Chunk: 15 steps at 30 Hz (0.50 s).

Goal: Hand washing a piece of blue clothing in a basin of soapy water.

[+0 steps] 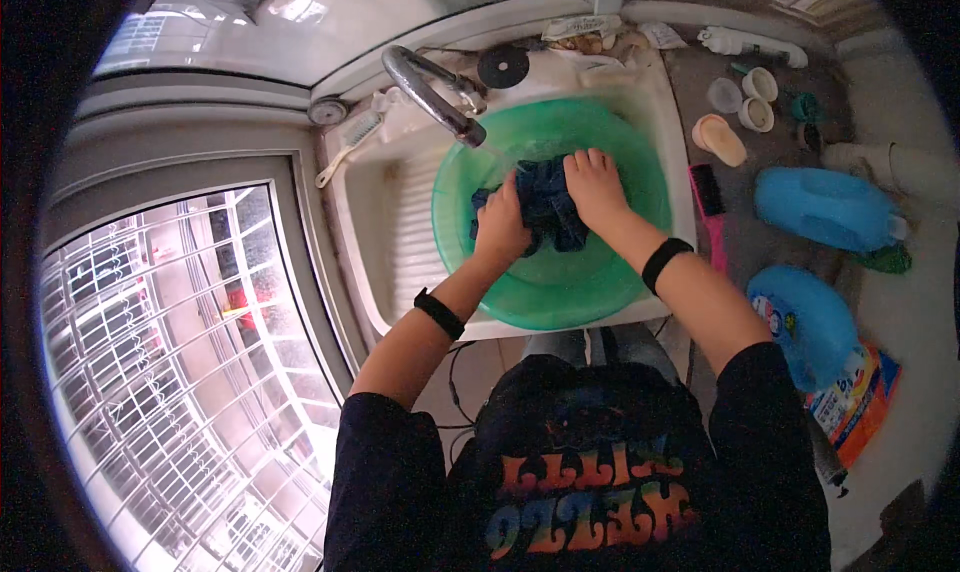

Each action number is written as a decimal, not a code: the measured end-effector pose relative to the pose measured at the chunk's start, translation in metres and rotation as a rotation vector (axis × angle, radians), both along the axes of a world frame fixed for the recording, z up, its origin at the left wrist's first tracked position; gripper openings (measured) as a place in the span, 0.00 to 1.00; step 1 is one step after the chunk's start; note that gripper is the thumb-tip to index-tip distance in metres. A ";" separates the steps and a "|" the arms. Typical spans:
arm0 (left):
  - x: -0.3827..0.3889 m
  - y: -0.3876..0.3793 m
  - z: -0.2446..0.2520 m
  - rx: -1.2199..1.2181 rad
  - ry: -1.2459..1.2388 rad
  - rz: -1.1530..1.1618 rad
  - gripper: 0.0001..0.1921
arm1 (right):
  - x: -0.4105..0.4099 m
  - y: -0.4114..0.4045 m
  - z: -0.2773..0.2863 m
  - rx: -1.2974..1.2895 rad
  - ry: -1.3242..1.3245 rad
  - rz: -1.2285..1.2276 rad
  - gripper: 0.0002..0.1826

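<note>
Both my hands grip a dark blue cloth (541, 197) over a green plastic basin (555, 294), which stands in a white laundry sink with a ribbed washboard (412, 234). My left hand (502, 223) holds the cloth's left part, with some fabric hanging past the fingers. My right hand (596, 186) has hold of its upper right part, and folds droop between the two hands. Just above the cloth is the mouth of a curved chrome faucet (431, 99); water seems to run from it onto the cloth. The undersides of the cloth and my fingertips are partly hidden.
On the left rim lies a scrub brush (351, 148). A black disc (503, 66) rests behind the basin. The right counter holds a pink-handled brush (709, 212), small cups (756, 113), two blue bottles (825, 206) (806, 321) and an orange-and-blue packet (855, 403). A barred window (195, 332) is at left.
</note>
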<state>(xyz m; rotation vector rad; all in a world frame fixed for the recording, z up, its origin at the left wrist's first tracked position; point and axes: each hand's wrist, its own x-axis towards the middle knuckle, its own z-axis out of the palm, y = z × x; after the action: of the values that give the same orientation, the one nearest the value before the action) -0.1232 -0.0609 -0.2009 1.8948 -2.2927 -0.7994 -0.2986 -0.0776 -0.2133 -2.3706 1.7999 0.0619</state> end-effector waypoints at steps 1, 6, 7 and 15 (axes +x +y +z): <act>-0.001 0.002 0.002 0.014 -0.009 -0.059 0.41 | -0.002 0.005 0.000 -0.061 -0.025 0.027 0.25; -0.011 0.002 0.007 0.144 -0.120 -0.273 0.46 | -0.004 0.018 -0.001 0.103 0.022 0.055 0.36; -0.010 0.000 0.000 0.115 -0.115 -0.329 0.46 | -0.002 0.020 -0.002 0.197 0.052 0.032 0.34; -0.023 -0.007 -0.058 -0.208 -0.518 -0.414 0.45 | 0.021 0.030 -0.025 0.554 0.193 -0.094 0.40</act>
<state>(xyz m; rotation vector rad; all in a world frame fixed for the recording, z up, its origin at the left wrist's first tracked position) -0.1458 -0.0678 -0.2590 1.7060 -2.9898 -0.0635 -0.2771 -0.0475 -0.2382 -1.9344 1.6843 0.7004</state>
